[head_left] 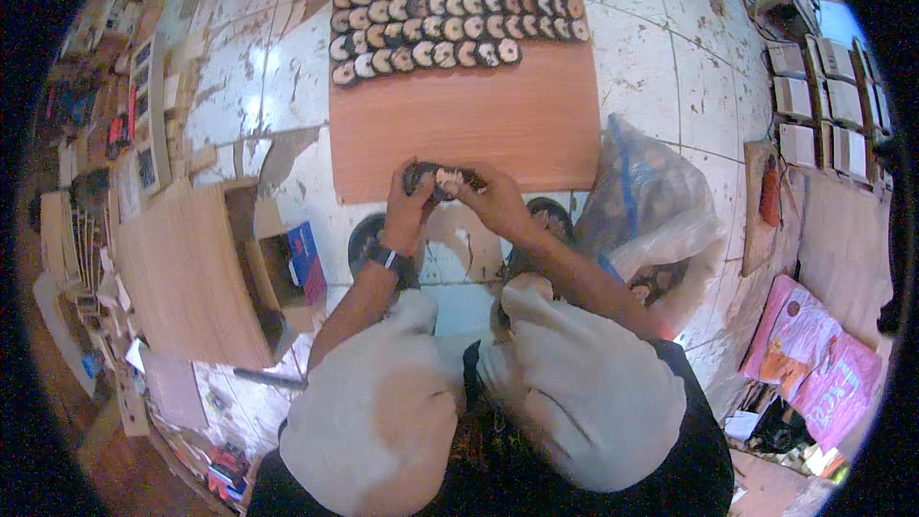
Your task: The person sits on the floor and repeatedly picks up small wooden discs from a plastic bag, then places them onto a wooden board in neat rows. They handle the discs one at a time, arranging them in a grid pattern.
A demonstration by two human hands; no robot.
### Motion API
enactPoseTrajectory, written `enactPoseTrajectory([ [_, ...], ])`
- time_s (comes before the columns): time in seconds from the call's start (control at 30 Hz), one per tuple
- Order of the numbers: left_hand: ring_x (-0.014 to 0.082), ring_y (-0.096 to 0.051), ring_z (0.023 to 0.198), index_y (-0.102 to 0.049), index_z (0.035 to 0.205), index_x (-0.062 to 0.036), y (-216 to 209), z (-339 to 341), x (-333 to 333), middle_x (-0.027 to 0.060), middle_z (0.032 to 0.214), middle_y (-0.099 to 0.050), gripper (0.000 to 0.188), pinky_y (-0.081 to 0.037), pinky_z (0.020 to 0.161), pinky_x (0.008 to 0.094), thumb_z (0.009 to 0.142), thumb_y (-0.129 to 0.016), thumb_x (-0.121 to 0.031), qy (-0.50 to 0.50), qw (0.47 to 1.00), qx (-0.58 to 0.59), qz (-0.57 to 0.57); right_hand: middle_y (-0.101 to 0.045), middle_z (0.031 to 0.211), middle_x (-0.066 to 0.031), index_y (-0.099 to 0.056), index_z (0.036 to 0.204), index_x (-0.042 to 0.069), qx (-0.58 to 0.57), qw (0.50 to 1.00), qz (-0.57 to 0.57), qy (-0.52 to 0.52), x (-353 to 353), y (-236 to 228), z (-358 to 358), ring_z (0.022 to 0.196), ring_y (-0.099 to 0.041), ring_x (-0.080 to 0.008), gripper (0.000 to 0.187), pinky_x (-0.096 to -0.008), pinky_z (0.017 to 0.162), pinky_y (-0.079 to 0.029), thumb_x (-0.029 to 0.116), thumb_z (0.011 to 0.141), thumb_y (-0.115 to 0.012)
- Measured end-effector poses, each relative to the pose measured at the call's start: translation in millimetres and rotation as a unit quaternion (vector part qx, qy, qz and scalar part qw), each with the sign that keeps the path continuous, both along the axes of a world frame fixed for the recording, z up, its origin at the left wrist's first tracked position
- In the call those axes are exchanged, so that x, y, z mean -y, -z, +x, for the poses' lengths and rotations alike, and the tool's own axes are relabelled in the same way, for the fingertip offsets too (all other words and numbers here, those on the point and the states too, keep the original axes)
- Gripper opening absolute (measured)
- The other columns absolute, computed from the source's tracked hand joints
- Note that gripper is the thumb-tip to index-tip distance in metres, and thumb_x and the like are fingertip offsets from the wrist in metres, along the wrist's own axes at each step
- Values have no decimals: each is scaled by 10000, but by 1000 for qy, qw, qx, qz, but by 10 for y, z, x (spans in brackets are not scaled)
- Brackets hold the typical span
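My left hand [406,211] and my right hand [496,203] meet over the near edge of a reddish-brown board [459,120]. Between their closed fingers is a small dark-edged round piece [447,178] with a pale face. Fingers hide part of it, and whether there is more than one piece I cannot tell. Farther up the board lie overlapping rows of similar dark-rimmed discs [459,5], their faces cream to orange-brown and some showing a small centre hole.
A clear plastic sack [641,182] with a blue stripe slumps right of the board, similar pieces at its mouth. An opened cardboard box [191,273] stands left. A pink printed bag [814,354] lies right. Wooden pieces line the left side; stacked blocks [809,101] stand right.
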State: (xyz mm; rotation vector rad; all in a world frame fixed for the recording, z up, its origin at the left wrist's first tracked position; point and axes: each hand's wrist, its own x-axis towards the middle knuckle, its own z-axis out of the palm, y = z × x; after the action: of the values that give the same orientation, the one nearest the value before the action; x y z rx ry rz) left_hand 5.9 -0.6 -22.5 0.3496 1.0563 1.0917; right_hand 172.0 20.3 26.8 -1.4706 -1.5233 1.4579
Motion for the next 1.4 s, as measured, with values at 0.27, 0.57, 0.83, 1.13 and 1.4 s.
enactPoseTrajectory([
  [0.27,206,-565,1005,-377,1327,-55,-107,83,-56,104,1103,-565,530,-498,854,344,884,-639,-181,12,979,-200,29,-632,830,-59,-577,1073,-1,-67,992,-101,43,-7,166,2,697,-576,-113,290,-246,540,-475,209,880,-633],
  [0.57,196,-609,786,-548,1097,-124,-8,-271,-4,39,937,-614,337,-537,632,360,895,-575,-392,-6,983,83,-166,-622,903,-121,-543,1137,21,-101,951,-84,279,-1245,307,915,708,-635,-196,281,-305,526,-514,205,925,-536],
  [0.83,294,-580,1038,-508,1226,-13,-150,-245,97,142,1156,-595,465,-496,874,443,899,-537,-342,-21,971,209,-110,-645,758,-154,-591,1005,-16,-21,935,9,354,-1870,751,802,534,-611,-221,248,-342,446,-496,196,878,-586],
  [1.13,369,-512,1153,-509,1263,-52,-160,-386,58,187,1247,-550,577,-388,998,544,859,-556,-461,-48,910,404,-87,-647,790,-148,-595,1020,-17,35,955,59,287,-1002,614,871,629,-633,-242,277,-398,570,-520,205,855,-611],
  [1.4,364,-549,1121,-555,1151,-48,7,-415,137,210,1170,-579,322,-531,846,462,907,-523,-255,-42,923,361,-123,-610,1037,-159,-625,1046,75,238,860,80,-444,516,378,599,948,-617,-335,294,-432,738,-527,189,775,-643],
])
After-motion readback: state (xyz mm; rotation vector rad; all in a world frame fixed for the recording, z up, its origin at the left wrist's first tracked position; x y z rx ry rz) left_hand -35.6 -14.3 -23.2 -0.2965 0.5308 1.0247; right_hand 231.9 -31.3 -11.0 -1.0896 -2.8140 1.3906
